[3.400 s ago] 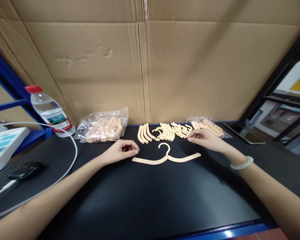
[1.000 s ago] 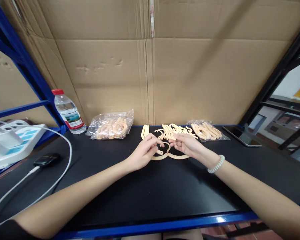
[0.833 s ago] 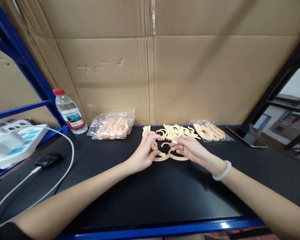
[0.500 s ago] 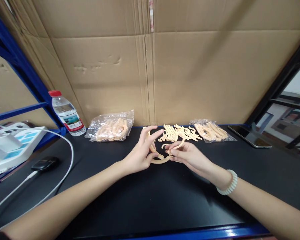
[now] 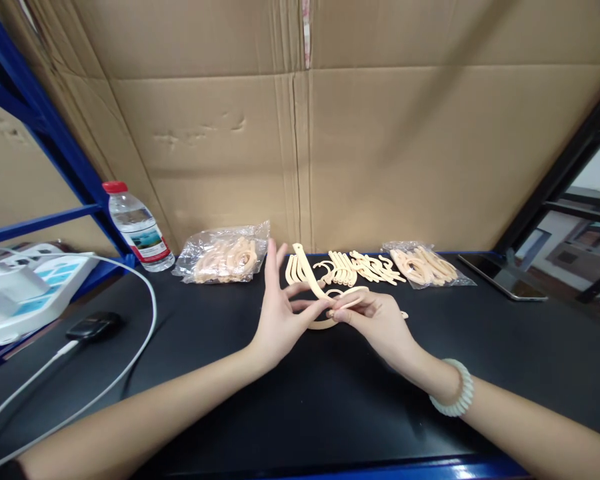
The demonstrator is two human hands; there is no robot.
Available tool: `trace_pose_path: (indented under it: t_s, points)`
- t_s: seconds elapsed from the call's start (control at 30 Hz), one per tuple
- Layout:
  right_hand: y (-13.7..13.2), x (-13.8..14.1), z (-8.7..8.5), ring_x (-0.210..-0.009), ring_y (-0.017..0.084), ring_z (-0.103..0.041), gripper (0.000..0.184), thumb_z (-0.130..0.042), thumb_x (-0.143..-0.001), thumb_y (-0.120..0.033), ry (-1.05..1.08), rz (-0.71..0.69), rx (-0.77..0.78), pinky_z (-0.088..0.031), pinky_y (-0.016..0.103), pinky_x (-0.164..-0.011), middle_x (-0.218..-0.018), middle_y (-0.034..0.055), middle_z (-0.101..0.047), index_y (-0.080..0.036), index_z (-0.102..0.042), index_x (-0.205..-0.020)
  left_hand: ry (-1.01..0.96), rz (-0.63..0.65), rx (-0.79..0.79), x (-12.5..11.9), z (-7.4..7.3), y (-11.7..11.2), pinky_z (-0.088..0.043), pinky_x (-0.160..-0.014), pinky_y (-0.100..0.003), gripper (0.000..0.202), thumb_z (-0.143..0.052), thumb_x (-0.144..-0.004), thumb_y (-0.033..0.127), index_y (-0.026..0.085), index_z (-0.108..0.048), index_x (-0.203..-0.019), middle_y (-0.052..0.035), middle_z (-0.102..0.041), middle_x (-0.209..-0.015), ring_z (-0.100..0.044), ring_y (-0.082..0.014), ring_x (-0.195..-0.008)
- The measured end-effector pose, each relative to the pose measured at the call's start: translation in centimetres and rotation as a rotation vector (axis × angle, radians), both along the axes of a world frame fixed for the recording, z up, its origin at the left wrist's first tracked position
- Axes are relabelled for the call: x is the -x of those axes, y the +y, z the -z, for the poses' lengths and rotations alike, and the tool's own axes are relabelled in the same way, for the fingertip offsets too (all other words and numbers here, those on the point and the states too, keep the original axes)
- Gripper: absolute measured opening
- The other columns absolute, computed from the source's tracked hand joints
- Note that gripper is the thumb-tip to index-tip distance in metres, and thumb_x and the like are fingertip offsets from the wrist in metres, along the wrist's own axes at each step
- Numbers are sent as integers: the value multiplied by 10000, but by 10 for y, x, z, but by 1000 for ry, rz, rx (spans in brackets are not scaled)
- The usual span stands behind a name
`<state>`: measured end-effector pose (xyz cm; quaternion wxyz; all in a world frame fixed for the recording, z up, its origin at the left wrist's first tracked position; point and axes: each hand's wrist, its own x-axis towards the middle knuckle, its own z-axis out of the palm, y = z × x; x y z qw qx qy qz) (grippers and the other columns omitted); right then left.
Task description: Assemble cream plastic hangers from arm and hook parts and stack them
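The bottle [image 5: 139, 227] at the left wears a label [image 5: 147, 241] with a landscape picture and a red band; its small print is too small to read. The left hand [image 5: 285, 320] pinches the lower end of a curved hanger arm [image 5: 307, 270] between thumb and forefinger, its other fingers spread, and the piece slants up over the table [image 5: 290, 413]. The right hand [image 5: 380, 327] has its fingers closed on what looks like a hook piece [image 5: 353, 293], though the grip partly hides it. The fingertips of both hands meet where the two parts come together.

Beneath them, mostly covered, lies a hanger [image 5: 323, 326]. Behind are four curved arms [image 5: 291, 270] in a row and more loose parts [image 5: 343, 268], flanked by a left clear bag [image 5: 223, 257] and a right clear bag [image 5: 420, 263], both holding similar parts.
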<state>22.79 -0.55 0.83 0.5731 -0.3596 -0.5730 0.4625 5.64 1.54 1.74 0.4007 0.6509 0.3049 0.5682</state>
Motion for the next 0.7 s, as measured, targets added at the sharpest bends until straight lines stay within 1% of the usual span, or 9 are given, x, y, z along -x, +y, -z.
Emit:
trace_pose_path:
  t_s: [0.07, 0.1, 0.13, 0.2, 0.27, 0.33, 0.4, 0.5, 0.7]
  points:
    - [-3, -1, -2, -822, 219, -699, 55, -736, -731, -222, -76, 40, -92, -570, 359, -751, -828, 27, -746, -271, -750, -712, -72, 78, 245, -4, 2, -4, -609, -801, -366, 824, -802, -708, 248, 320, -385, -1416, -119, -502, -1406, -700, -221, -933]
    - [-4, -2, -2, -844, 227, -697, 79, -712, -759, -217, -130, 54, -144, -568, 374, -774, -841, 30, -745, -281, -755, -744, -85, 125, 330, -5, 4, -5, -590, -846, -373, 631, -800, -711, 265, 231, -549, -1289, -111, -635, -1235, -702, -228, -929]
    - [-6, -3, -2, -875, 233, -691, 102, -691, -785, -213, -188, 66, -193, -562, 389, -803, -858, 34, -742, -290, -756, -775, -91, 164, 382, -6, 5, -5, -572, -880, -371, 449, -796, -715, 279, 172, -657, -1129, -102, -703, -1082, -699, -237, -943]
    - [-8, -5, -2, -944, 241, -670, 121, -660, -825, -215, -281, 79, -262, -559, 400, -827, -951, 48, -722, -294, -751, -819, -120, 189, 403, -6, 7, -5, -563, -881, -349, 267, -797, -711, 296, 143, -729, -919, -93, -737, -964, -690, -243, -958]
    - [-8, -8, -2, -959, 232, -651, 101, -648, -847, -238, -306, 86, -258, -581, 362, -744, -1107, 66, -658, -282, -739, -839, -165, 172, 386, -4, 7, -4, -576, -825, -318, 250, -803, -706, 303, 160, -737, -900, -80, -734, -1007, -689, -224, -937]
    - [-6, -11, -3, -868, 196, -648, 60, -659, -844, -270, -245, 94, -216, -579, 295, -591, -1154, 70, -595, -266, -718, -836, -194, 172, 390, -2, 6, -2, -581, -779, -290, 251, -798, -717, 312, 174, -724, -913, -69, -727, -1022, -688, -204, -925]
    - [-3, -13, -5, -733, 155, -636, 58, -687, -823, -306, -129, 67, -149, -553, 253, -493, -1024, 51, -595, -250, -683, -810, -203, 188, 396, 0, 5, -1, -578, -785, -283, 230, -790, -732, 309, 177, -702, -899, -64, -726, -1006, -687, -194, -929]
    - [2, -14, -8, -624, 128, -622, 148, -732, -780, -337, 11, -50, 12, -564, 248, -480, -816, 4, -591, -222, -640, -784, -207, 197, 391, 0, 6, -2, -568, -827, -307, 217, -781, -749, 301, 176, -682, -897, -63, -728, -995, -691, -189, -911]
    - [5, -14, -6, -665, 122, -668, 177, -811, -694, -262, 102, -170, 199, -604, 237, -570, -838, 8, -639, -181, -685, -787, -198, 225, 397, -2, 9, -5, -552, -870, -336, 231, -774, -760, 276, 169, -662, -932, -65, -736, -965, -696, -197, -901]
